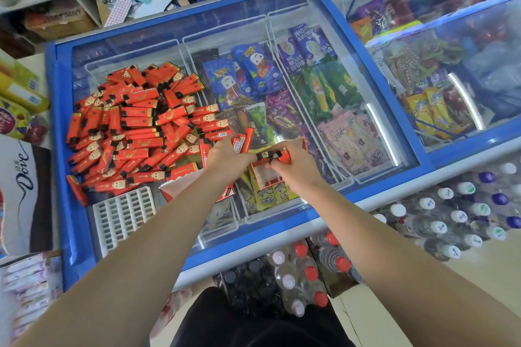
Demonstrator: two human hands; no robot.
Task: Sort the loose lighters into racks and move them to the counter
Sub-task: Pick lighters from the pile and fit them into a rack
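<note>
Left hand [225, 156] grips lighters [242, 141]; right hand [293, 165] pinches lighter [283, 155].

"Dove" is printed on the white carton [24, 175] at left.

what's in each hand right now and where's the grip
Left hand grips several red plastic lighters by their lower ends; right hand pinches one red lighter mid-body.

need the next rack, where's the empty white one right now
In the head view the white rack lies flat on the freezer lid, lower left, just below the lighter pile.
</note>
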